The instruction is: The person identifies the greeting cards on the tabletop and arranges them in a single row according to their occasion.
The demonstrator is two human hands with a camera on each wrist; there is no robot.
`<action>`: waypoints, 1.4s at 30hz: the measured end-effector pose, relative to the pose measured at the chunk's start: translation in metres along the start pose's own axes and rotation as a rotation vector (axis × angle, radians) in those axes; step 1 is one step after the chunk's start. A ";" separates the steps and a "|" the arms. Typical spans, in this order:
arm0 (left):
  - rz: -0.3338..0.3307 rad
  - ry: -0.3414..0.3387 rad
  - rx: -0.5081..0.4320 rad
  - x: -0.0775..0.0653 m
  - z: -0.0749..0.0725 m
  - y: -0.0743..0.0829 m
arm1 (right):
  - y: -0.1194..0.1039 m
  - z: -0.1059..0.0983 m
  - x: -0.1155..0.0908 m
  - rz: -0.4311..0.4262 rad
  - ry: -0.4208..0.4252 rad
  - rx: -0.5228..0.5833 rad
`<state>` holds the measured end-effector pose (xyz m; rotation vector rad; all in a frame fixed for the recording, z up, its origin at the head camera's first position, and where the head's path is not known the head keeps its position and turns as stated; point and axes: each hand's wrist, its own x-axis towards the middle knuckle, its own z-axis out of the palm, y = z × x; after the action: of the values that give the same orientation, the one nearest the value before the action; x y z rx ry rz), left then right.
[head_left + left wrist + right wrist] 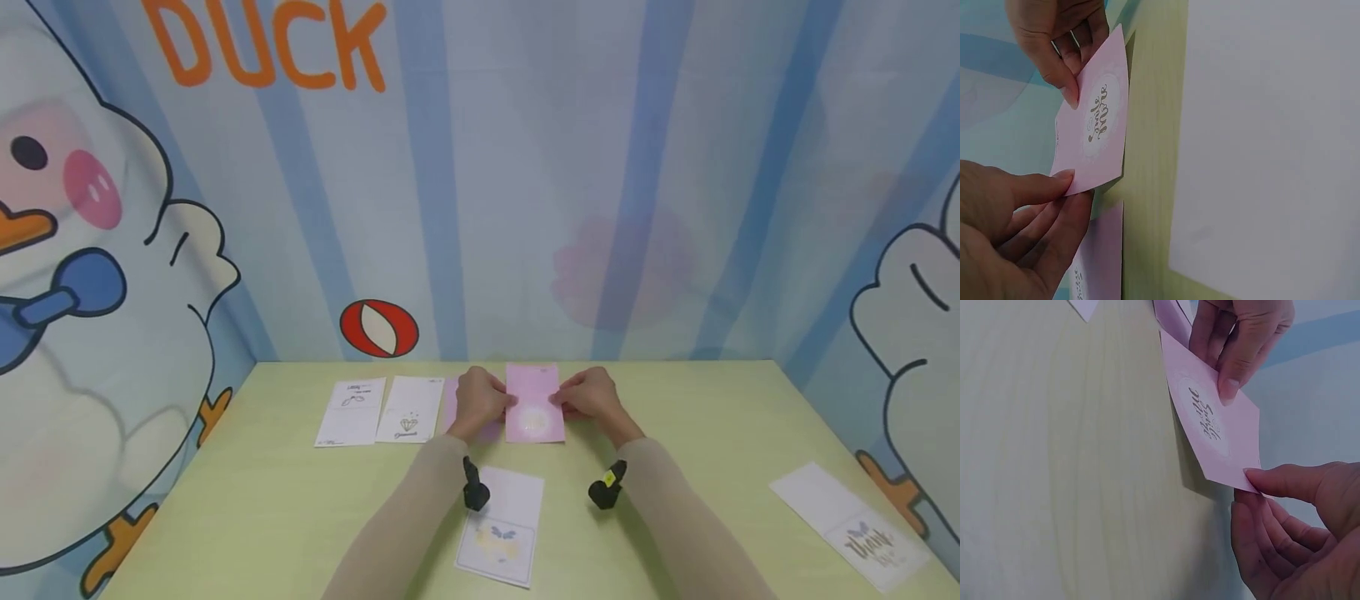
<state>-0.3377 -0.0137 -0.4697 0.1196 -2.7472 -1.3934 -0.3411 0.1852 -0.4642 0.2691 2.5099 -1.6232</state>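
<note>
A pink greeting card (535,392) with a round white badge and script lettering is held just above the table's far side, between both hands. My left hand (477,400) pinches its left edge between thumb and fingers. On the opposite edge, the right hand (596,395) pinches with the thumb on top and fingers beneath. In the left wrist view the card (1107,150) tilts off the surface; the right wrist view shows a shadow under the card (1235,447). A second pink card (450,398) lies partly hidden behind my left hand.
Two white cards with small drawings, one farther left (349,414) and one beside it (411,404), lie in a row at the table's back. A white butterfly card (498,550) lies between the forearms. Far right rests a white "thank" card (817,496). A striped curtain (510,208) hangs behind.
</note>
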 end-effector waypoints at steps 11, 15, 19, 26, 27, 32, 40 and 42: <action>0.083 0.034 0.195 0.000 0.000 0.003 | -0.001 0.008 0.004 -0.052 0.057 -0.200; 0.127 0.021 0.225 0.000 0.001 0.001 | 0.000 0.010 0.003 -0.083 0.063 -0.246; 0.126 0.009 0.255 -0.001 0.000 0.002 | -0.001 0.012 0.003 -0.092 0.069 -0.268; 0.104 0.016 0.296 -0.003 0.001 0.007 | 0.000 0.011 0.002 -0.097 0.070 -0.282; 0.095 0.013 0.298 -0.004 0.001 0.007 | 0.000 0.011 0.001 -0.100 0.070 -0.287; 0.070 0.015 0.325 -0.004 0.003 0.010 | 0.003 0.011 0.001 -0.112 0.074 -0.307; 0.094 0.002 0.331 -0.004 0.003 0.007 | 0.007 0.011 -0.001 -0.151 0.081 -0.343; 0.113 -0.005 0.312 -0.004 0.003 0.007 | 0.008 0.011 -0.002 -0.162 0.077 -0.339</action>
<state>-0.3339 -0.0073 -0.4659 -0.0255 -2.9024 -0.9330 -0.3375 0.1784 -0.4754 0.0927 2.8741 -1.2221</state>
